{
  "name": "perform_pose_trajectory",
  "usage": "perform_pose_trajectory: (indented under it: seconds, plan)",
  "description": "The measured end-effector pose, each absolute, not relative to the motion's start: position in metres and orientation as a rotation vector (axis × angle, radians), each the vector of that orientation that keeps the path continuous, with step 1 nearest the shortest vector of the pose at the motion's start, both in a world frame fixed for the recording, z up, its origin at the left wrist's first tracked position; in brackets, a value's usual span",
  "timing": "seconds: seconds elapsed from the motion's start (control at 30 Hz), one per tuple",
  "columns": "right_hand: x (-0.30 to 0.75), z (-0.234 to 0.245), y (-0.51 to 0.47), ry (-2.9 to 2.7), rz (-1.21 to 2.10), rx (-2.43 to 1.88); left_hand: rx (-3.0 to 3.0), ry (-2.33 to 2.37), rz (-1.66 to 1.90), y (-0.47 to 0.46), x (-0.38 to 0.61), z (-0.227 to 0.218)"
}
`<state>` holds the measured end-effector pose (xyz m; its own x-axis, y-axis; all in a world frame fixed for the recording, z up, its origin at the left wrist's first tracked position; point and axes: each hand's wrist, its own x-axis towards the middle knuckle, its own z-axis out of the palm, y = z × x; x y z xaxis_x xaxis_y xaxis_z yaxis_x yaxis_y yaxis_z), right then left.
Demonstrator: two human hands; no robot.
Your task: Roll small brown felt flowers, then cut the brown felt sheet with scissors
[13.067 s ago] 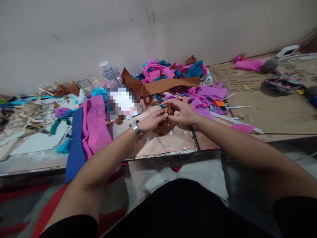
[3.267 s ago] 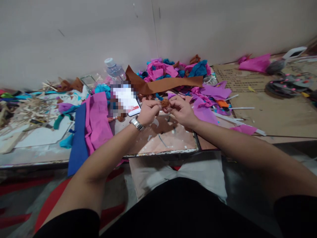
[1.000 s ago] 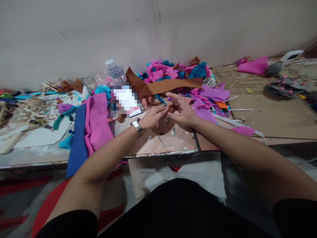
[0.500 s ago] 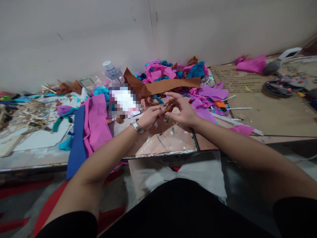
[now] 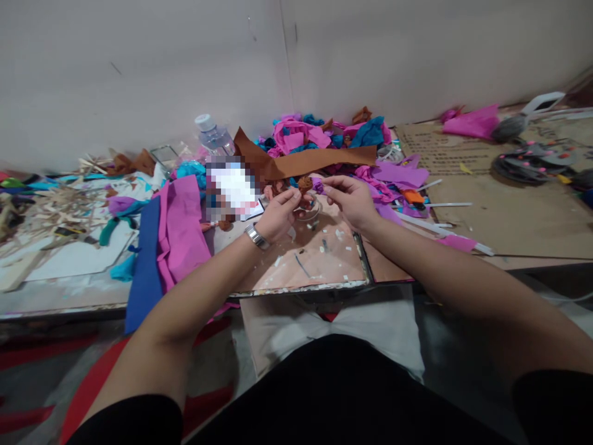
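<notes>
My left hand point(image 5: 278, 213), with a silver watch on its wrist, pinches a small brown rolled paper flower point(image 5: 304, 183) and holds it up above the pink work board point(image 5: 315, 259). Just to the right, the fingers of my right hand point(image 5: 351, 198) are pinched together close to the flower, at a small purple scrap point(image 5: 317, 184). Whether they grip that scrap I cannot tell. Both hands hover over the low table, in front of a long brown paper strip point(image 5: 310, 162).
Heaps of pink, blue and purple paper point(image 5: 324, 133) lie behind the hands, near a plastic bottle point(image 5: 210, 136). Folded pink and blue sheets point(image 5: 171, 235) lie at left. White sticks point(image 5: 435, 225) and cardboard point(image 5: 509, 204) lie at right. A wall closes the back.
My hands have parted slightly and risen. The brown flower, earlier hidden between both hands, now stands up in my left fingers, and my right hand has drawn back to the right.
</notes>
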<state>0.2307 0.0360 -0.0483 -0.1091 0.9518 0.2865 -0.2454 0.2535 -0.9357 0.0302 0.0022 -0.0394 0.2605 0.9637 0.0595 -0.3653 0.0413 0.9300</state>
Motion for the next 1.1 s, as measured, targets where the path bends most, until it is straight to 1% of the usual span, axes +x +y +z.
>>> perform_pose_trajectory:
  seconds: [0.2, 0.43, 0.63, 0.93, 1.1]
  plan:
    - [0.229, -0.050, 0.032, -1.293, 1.230, -0.754, 1.078, 0.716, 1.178, -0.001, 0.032, -0.038]
    - [0.232, -0.048, 0.028, -1.363, 1.441, -0.658, 1.074, 0.714, 1.168, 0.000, 0.029, -0.039]
    - [0.231, -0.050, 0.026, -1.383, 1.510, -0.545, 1.013, 0.745, 1.201, -0.002, 0.031, -0.035]
    - [0.226, -0.055, 0.024, -1.323, 1.684, -0.505, 0.935, 0.737, 1.244, 0.002, 0.029, -0.038]
    - [0.227, -0.056, 0.025, -1.374, 1.644, -0.503, 0.919, 0.757, 1.244, 0.004, 0.027, -0.037]
